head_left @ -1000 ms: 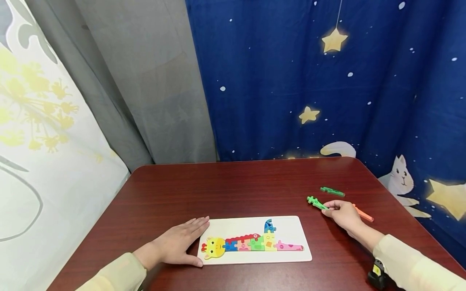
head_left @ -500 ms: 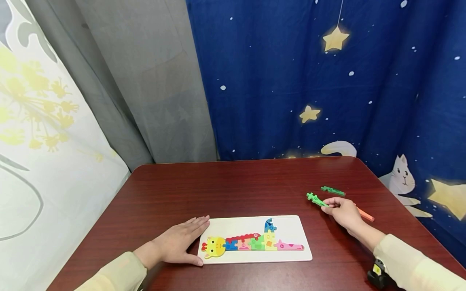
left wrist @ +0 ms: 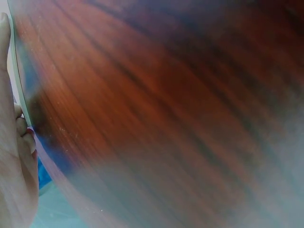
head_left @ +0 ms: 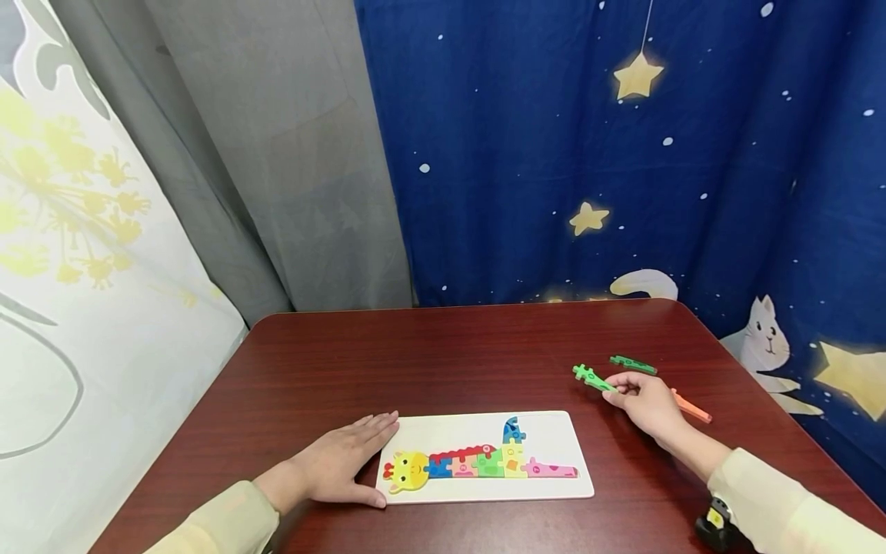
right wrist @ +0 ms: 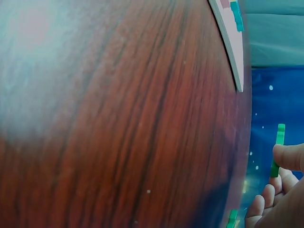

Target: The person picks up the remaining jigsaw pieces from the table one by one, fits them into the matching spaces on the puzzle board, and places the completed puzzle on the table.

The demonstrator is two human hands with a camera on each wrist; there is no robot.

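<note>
A bright green puzzle piece [head_left: 591,377] with a knobbed end is pinched between the thumb and fingers of my right hand [head_left: 647,404], right of the board. The right wrist view shows the same green piece [right wrist: 280,137] between thumb and fingertips. My left hand [head_left: 349,458] lies flat with straight fingers along the left end of a white puzzle board [head_left: 477,496]. On the board sits a giraffe puzzle [head_left: 487,463]: a yellow head, red mane, several coloured body pieces, a blue piece pointing up and a pink one at the right.
A darker green piece [head_left: 633,364] lies on the brown table [head_left: 443,354] beyond my right hand. An orange piece [head_left: 692,405] lies right beside that hand, partly hidden by it. Grey and blue curtains [head_left: 512,154] hang behind the table's far edge.
My right hand has moved slightly left and away from me with the green puzzle piece, showing more of the orange piece. The left hand and the board have stayed put.
</note>
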